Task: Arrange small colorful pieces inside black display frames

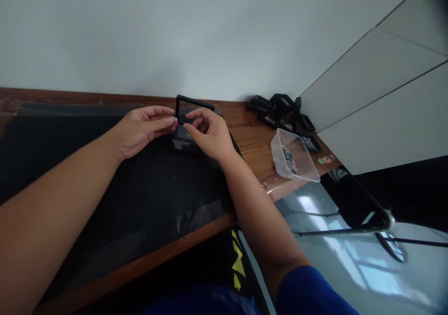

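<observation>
Blue sleeve (308, 289) lies nearest us, on the right arm. We find the left hand (140, 130) with its fingers clamped on a small pink piece (175, 123), just beside the upright frame (177, 107) of the black case (187, 145) on the worktop (254, 142). We note the right hand (214, 135) at the case, thumb and forefinger apart, nothing visible between them. We advise a light pinch, steady wrists and fingertips clear of the frame.
</observation>
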A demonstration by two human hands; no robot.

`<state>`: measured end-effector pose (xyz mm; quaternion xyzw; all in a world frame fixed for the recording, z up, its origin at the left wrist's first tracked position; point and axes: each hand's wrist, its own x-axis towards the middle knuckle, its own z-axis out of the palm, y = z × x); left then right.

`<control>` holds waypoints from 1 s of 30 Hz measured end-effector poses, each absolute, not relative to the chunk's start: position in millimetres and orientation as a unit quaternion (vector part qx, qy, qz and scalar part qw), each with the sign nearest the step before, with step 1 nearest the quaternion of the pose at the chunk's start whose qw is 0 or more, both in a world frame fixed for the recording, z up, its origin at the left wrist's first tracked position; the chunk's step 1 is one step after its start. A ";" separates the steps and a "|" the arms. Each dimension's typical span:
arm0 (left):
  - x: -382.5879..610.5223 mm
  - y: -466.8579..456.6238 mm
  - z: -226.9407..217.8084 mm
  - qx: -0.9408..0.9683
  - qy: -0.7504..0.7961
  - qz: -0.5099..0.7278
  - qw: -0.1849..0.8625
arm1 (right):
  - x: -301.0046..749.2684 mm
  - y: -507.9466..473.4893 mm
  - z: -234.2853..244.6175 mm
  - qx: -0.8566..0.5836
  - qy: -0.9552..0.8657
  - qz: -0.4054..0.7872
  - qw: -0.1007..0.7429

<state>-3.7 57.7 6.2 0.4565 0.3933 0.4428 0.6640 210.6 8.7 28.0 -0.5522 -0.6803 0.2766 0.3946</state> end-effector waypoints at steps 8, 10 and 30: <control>-3.8 56.0 1.0 0.453 0.365 0.421 0.696 | 208.2 2.7 32.7 -0.502 -0.713 0.280 0.401; -5.7 58.0 -1.7 0.470 0.365 0.419 0.685 | 207.5 3.5 31.5 -0.503 -0.711 0.285 0.401; -8.6 61.1 -4.6 0.459 0.353 0.422 0.698 | 197.6 6.3 31.1 -0.496 -0.630 0.412 0.432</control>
